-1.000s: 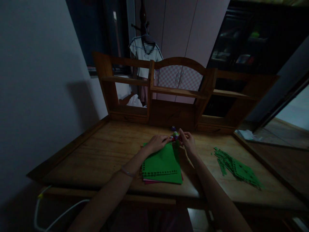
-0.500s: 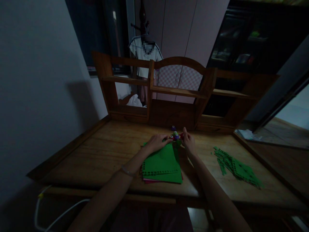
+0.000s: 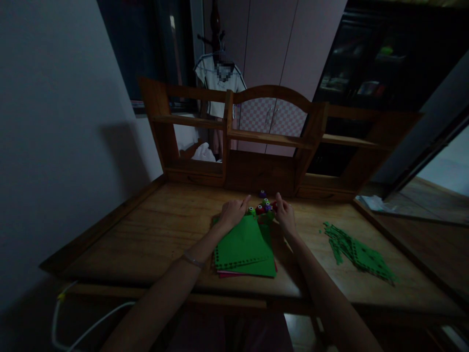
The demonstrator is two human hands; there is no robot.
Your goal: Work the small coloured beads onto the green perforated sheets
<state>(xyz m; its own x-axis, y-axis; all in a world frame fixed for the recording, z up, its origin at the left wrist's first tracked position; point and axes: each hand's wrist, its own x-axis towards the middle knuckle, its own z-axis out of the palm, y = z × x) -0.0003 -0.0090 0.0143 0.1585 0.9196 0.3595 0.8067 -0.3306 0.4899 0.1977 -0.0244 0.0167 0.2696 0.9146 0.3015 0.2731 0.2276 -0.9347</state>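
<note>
A stack of green paper sheets (image 3: pixel 242 244) lies on the desk, its top sheet askew with a row of dark marks near the lower edge. My left hand (image 3: pixel 233 213) is by the stack's far edge, thumb raised and fingers curled; what they grip is hidden. Beside its fingertips is a small green eye-topped thing (image 3: pixel 251 211). My right hand (image 3: pixel 286 217) is closed around a small dark-red thing (image 3: pixel 275 206), partly covered by the fingers. Between the hands stand a red eye-topped piece (image 3: pixel 260 209), a green one (image 3: pixel 266 201) and a purple one (image 3: pixel 268 208).
Another purple eye-topped piece (image 3: pixel 262 193) stands farther back. Green paper strips and cut sheets (image 3: pixel 366 256) are heaped on the right of the wooden desk (image 3: pixel 146 234). A wooden shelf unit (image 3: pixel 271 139) rises along the back. Pink-edged paper shows under the stack.
My left hand has drawn back to the left and its thumb has lifted, uncovering the small green thing. The top green sheet has shifted slightly left. My right hand has barely moved.
</note>
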